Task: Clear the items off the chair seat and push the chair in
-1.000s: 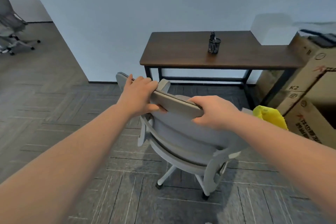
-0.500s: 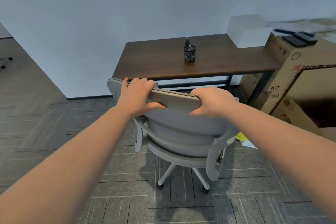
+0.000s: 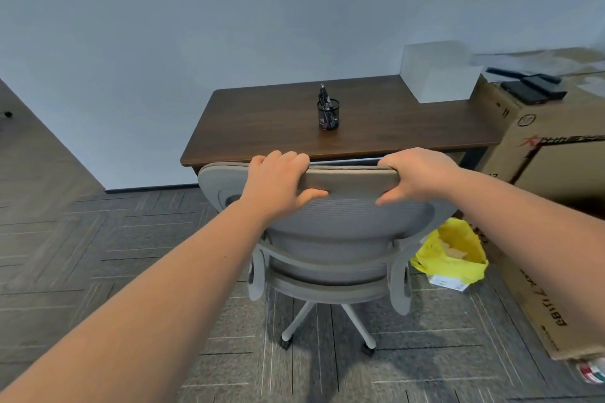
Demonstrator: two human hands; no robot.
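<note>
A grey mesh-backed office chair [image 3: 340, 229] stands on its white wheeled base, its back facing me and squared up to a dark wooden desk [image 3: 268, 127]. My left hand [image 3: 278, 183] grips the top edge of the backrest on its left side. My right hand [image 3: 415, 173] grips the same edge on its right side. The top of the backrest meets the desk's front edge in view. The backrest hides the seat from me.
A black mesh pen holder [image 3: 328, 113] stands mid-desk and a white box [image 3: 437, 72] sits at its right end. Large cardboard boxes [image 3: 550, 154] crowd the right side. A yellow bag [image 3: 455, 255] lies on the floor by the chair's right.
The chair has turned from a slanted angle to face the desk squarely and has moved closer to it. Both hands have kept their grip on the backrest top.
</note>
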